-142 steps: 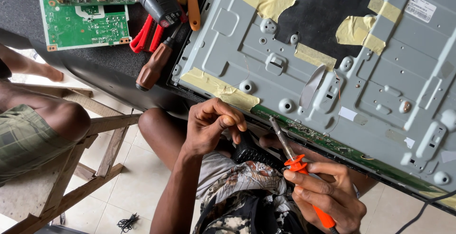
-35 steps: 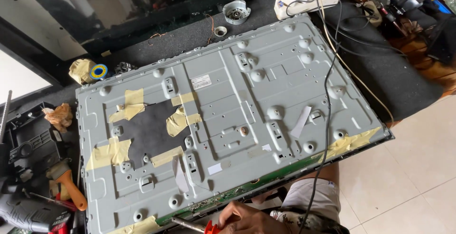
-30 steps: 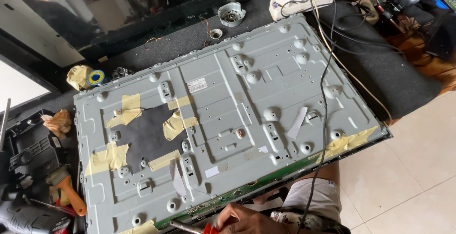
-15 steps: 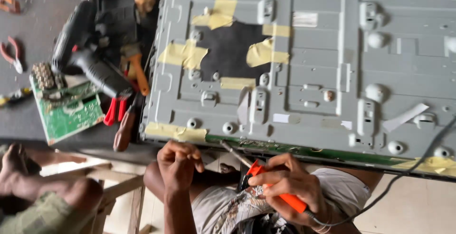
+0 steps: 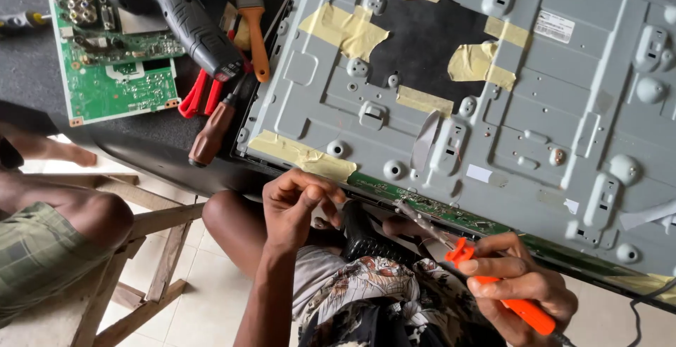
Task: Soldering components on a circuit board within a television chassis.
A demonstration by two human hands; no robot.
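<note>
Orange soldering iron (image 5: pixel 517 303) gripped in right hand (image 5: pixel 521 294), tip held at green strip (image 5: pixel 436 209) along panel (image 5: pixel 493 107) near edge. Left hand (image 5: pixel 299 202) fingers pinched together just beside panel edge; pinched item cannot be told.

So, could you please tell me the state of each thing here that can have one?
Grey metal panel: lying flat, back upward, patched with yellow tape.
Left hand: fingers pinched at the panel's near edge; what they hold cannot be made out.
Right hand: closed on the orange tool, tip at the panel's edge strip.
Green circuit board: loose on the table.
Black drill: lying unused.
</note>
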